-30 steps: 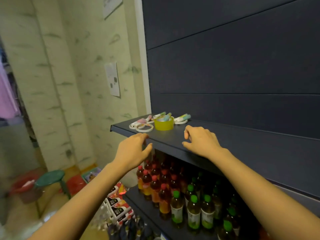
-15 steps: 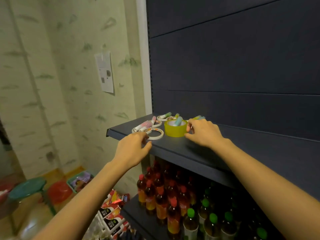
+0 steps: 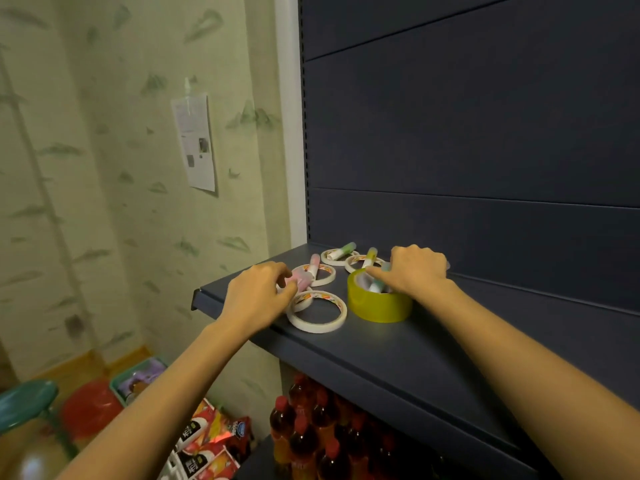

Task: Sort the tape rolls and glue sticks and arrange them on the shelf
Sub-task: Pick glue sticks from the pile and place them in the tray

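On the dark blue shelf point(image 3: 381, 362) stands a wide yellow tape roll point(image 3: 379, 306) with a teal-capped glue stick point(image 3: 375, 286) in its hole. Several thin white tape rolls lie around it: one in front point(image 3: 317, 312), one behind it point(image 3: 322, 275) under a pink-capped glue stick point(image 3: 314, 264), and two at the back with a green-capped stick point(image 3: 346, 247) and a yellow-capped stick point(image 3: 371, 254). My left hand point(image 3: 258, 296) pinches a pink glue stick point(image 3: 302, 280) at the shelf's left end. My right hand point(image 3: 415, 271) is curled over the yellow roll's far rim, gripping a glue stick mostly hidden beneath it.
The shelf's back panel point(image 3: 467, 133) rises right behind the items. Bottles with red caps point(image 3: 304, 420) fill the shelf below. On the floor at left are a teal stool point(image 3: 24, 400), a red basin point(image 3: 90, 407) and snack packs point(image 3: 207, 441). The shelf's front edge point(image 3: 207, 299) ends near my left hand.
Both hands moved from the shelf's front edge back onto the items: the left reached the pink glue stick, the right went over the yellow roll. The camera came closer.
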{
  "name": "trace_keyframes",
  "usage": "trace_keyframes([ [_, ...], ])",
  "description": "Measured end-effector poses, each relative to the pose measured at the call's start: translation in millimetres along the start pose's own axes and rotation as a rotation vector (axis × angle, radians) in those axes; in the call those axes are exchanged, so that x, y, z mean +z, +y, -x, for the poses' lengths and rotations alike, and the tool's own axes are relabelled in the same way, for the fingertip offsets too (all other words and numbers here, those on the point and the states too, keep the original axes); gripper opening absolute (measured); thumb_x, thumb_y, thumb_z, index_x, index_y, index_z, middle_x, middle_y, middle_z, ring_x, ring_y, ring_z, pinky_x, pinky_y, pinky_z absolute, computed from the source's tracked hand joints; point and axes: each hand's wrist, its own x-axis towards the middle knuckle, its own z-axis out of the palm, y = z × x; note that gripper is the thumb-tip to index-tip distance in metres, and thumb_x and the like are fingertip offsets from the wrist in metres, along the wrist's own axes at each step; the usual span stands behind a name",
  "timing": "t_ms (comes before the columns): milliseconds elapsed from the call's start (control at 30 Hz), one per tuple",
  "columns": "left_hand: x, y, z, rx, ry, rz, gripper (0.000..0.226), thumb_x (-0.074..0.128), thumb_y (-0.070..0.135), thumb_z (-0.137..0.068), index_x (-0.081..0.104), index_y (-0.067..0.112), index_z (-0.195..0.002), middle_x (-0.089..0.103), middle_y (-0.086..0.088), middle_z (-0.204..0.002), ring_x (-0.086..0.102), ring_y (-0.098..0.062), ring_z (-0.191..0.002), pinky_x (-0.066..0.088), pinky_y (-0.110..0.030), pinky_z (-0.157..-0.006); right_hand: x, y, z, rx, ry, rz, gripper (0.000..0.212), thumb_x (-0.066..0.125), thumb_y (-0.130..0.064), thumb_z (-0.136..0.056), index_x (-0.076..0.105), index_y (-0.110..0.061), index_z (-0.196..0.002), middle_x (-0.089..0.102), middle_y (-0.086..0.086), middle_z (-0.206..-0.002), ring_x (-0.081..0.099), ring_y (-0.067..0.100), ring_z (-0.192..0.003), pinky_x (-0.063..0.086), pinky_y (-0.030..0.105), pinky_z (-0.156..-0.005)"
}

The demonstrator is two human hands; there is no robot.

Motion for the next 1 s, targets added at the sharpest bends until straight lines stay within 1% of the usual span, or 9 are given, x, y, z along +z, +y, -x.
trace_keyframes([
  [133, 11, -10, -21, 0.002, -0.017, 0.015, 0.03, 0.048, 0.039, -0.092, 0.065, 0.018, -0.105, 0.068, -0.001, -0.1, 0.062, -0.019, -0.086, 0.053, -0.032, -0.074, 1, -3, -12, 0.063, -0.104, 0.066, 0.059, 0.039, -0.07, -0.083, 0.06, -0.016, -0.095, 0.052, 0.004, -0.086, 0.049, 0.025, -0.083, 0.032, 0.035, -0.068],
  [200, 14, -16, -33, -0.011, -0.006, 0.018, 0.029, 0.049, 0.039, -0.091, 0.065, 0.017, -0.1, 0.068, -0.001, -0.095, 0.061, -0.019, -0.082, 0.051, -0.03, -0.07, -1, -5, -17, 0.072, -0.133, 0.065, 0.052, 0.042, -0.066, -0.083, 0.057, -0.017, -0.093, 0.049, 0.003, -0.086, 0.044, 0.023, -0.081, 0.033, 0.034, -0.068],
  [300, 22, -26, -52, -0.01, -0.048, 0.014, 0.028, 0.051, 0.041, -0.089, 0.063, 0.017, -0.084, 0.067, -0.004, -0.083, 0.059, -0.021, -0.074, 0.045, -0.027, -0.06, -2, -8, -22, 0.097, -0.119, -0.01, 0.05, 0.043, -0.064, -0.085, 0.057, -0.016, -0.089, 0.055, 0.004, -0.09, 0.047, 0.023, -0.081, 0.035, 0.033, -0.069],
  [400, 33, -27, -66, 0.036, -0.157, 0.012, 0.033, 0.054, 0.048, -0.086, 0.053, 0.021, -0.068, 0.056, 0.003, -0.064, 0.052, -0.014, -0.062, 0.035, -0.023, -0.05, -10, -11, -23, 0.127, -0.048, -0.082, 0.051, 0.043, -0.059, -0.087, 0.065, -0.015, -0.101, 0.059, 0.005, -0.094, 0.053, 0.025, -0.086, 0.038, 0.032, -0.07],
  [500, 45, -24, -79, 0.092, -0.244, -0.034, 0.041, 0.055, 0.056, -0.082, 0.052, 0.019, -0.065, 0.049, 0.005, -0.059, 0.051, -0.015, -0.063, 0.043, -0.027, -0.057, -18, -18, -22, 0.129, 0.031, -0.112, 0.043, 0.047, -0.053, -0.088, 0.065, -0.016, -0.099, 0.063, 0.006, -0.099, 0.058, 0.027, -0.092, 0.04, 0.032, -0.071],
  [633, 54, -25, -89, 0.185, -0.253, -0.111, 0.046, 0.056, 0.06, -0.079, 0.039, 0.022, -0.059, 0.043, 0.005, -0.056, 0.048, -0.015, -0.061, 0.044, -0.03, -0.061, -24, -29, -18, 0.16, 0.088, -0.124, 0.03, 0.051, -0.052, -0.086, 0.058, -0.022, -0.083, 0.06, 0.002, -0.086, 0.056, 0.024, -0.084, 0.039, 0.032, -0.067],
  [733, 60, -28, -91, 0.221, -0.229, -0.081, 0.037, 0.056, 0.05, -0.081, 0.044, 0.02, -0.064, 0.043, 0.005, -0.056, 0.051, -0.016, -0.063, 0.045, -0.029, -0.06, -27, -35, -13, 0.21, 0.147, -0.128, 0.03, 0.052, -0.053, -0.085, 0.056, -0.023, -0.079, 0.058, 0.0, -0.081, 0.055, 0.022, -0.079, 0.037, 0.031, -0.064],
  [833, 58, -31, -93, 0.241, -0.214, 0.037, 0.038, 0.057, 0.046, -0.08, 0.043, 0.019, -0.058, 0.046, 0.004, -0.057, 0.054, -0.019, -0.065, 0.044, -0.031, -0.059, -28, -37, -2, 0.269, 0.178, -0.136, 0.03, 0.053, -0.052, -0.085, 0.057, -0.024, -0.077, 0.059, -0.001, -0.078, 0.056, 0.021, -0.079, 0.037, 0.03, -0.062],
  [1000, 40, -27, -100, 0.311, -0.14, 0.287, 0.03, 0.064, 0.045, -0.079, 0.065, 0.016, -0.069, 0.063, 0.001, -0.067, 0.062, -0.02, -0.073, 0.05, -0.032, -0.063, -40, -29, 29, 0.353, 0.241, -0.147, 0.03, 0.054, -0.053, -0.086, 0.057, -0.024, -0.082, 0.059, -0.001, -0.081, 0.053, 0.02, -0.077, 0.033, 0.027, -0.061],
])
